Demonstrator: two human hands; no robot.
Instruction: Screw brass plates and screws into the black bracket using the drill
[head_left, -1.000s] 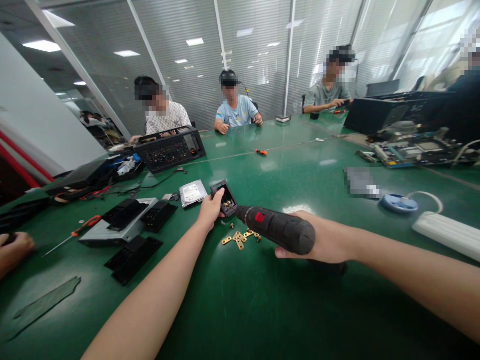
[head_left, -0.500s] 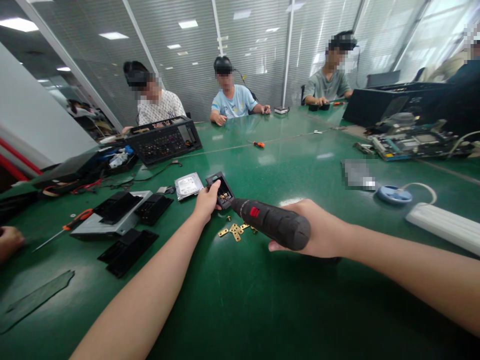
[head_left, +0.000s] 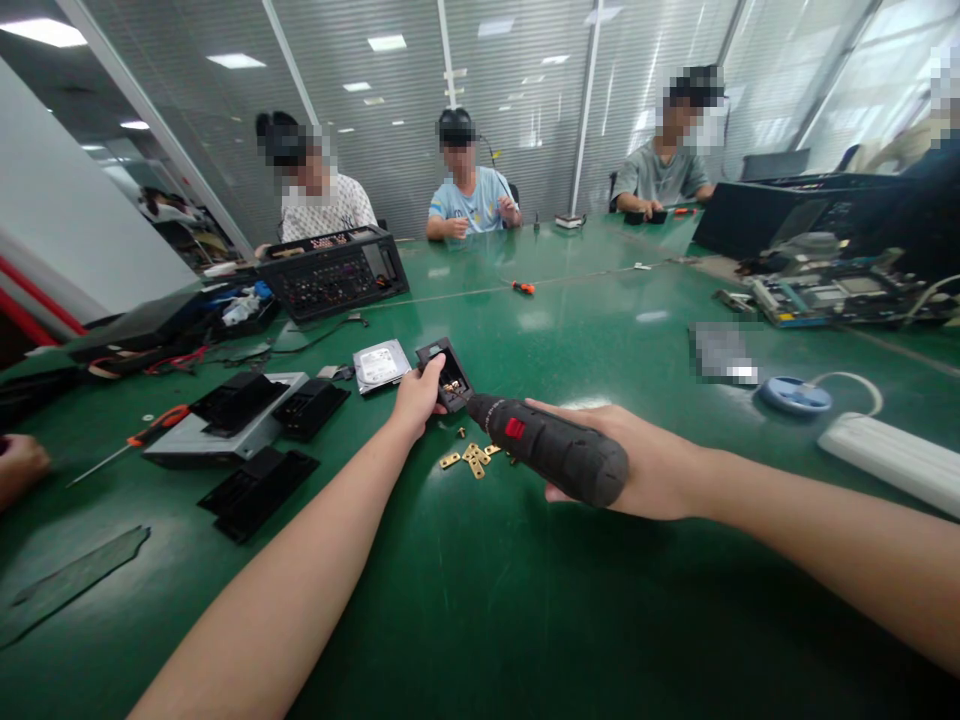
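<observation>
My left hand [head_left: 417, 398] grips a small black box-like housing [head_left: 455, 398] by its left side, thumb over the rim. Brassy metal parts show inside the housing. A black power drill [head_left: 551, 446] with a red switch is in my right hand [head_left: 645, 465], fingers wrapped round its grip. The drill's tip points into the near right end of the housing; whether it touches a screw I cannot tell. Just below lie several small brass plates [head_left: 475, 460] and one loose brass screw [head_left: 462, 432]. A hard drive [head_left: 379, 366] lies left of the housing.
On the left are a grey metal drive [head_left: 225, 440], black plastic brackets [head_left: 259, 490] and an orange-handled screwdriver [head_left: 159, 427]. A black computer case [head_left: 334, 275] stands behind. At right are a white power strip [head_left: 892, 460] and circuit boards [head_left: 832, 285]. Several people sit around the green table [head_left: 480, 620].
The view has shifted slightly. My hands keep the housing and drill in nearly the same places. Across the table, the person in light blue has raised a hand.
</observation>
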